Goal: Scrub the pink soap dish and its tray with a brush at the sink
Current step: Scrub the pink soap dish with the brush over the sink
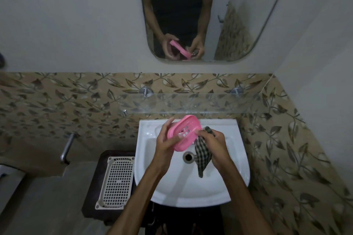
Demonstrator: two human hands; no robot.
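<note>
We find no brand or label on anything at the sink; the only writing is a pale print on the dark T-shirt reflected in the mirror [200, 15], and it is too dim and cropped for us to read.

Our left hand [164, 140] grips the pink soap dish [184, 132], fingers curled round its far edge and thumb along the near side. The dish is held tilted above the white sink [235, 168], over the back of the basin, its slotted face turned toward us. Our right hand [214, 144] grips a checked cloth [202, 155], dark and light squares, bunched in the fingers just beside the dish's right end; the loose part of the cloth hangs down into the basin to the right of the drain [188, 156]. We cannot tell whether cloth and dish actually touch.

To the left of the sink a cream perforated tray [116, 181] lies flat on a dark stand [91, 196].

Behind the basin a clear glass shelf [191, 104] is fixed to the wall on round metal brackets. The lower wall is tiled in tan with a dark leaf-and-vine pattern [57, 105]; above it the wall is plain grey-white. A metal tap [66, 149] juts from the tiles on the left. The mirror shows both hands with the pink dish between them. The room is dimly lit.
</note>
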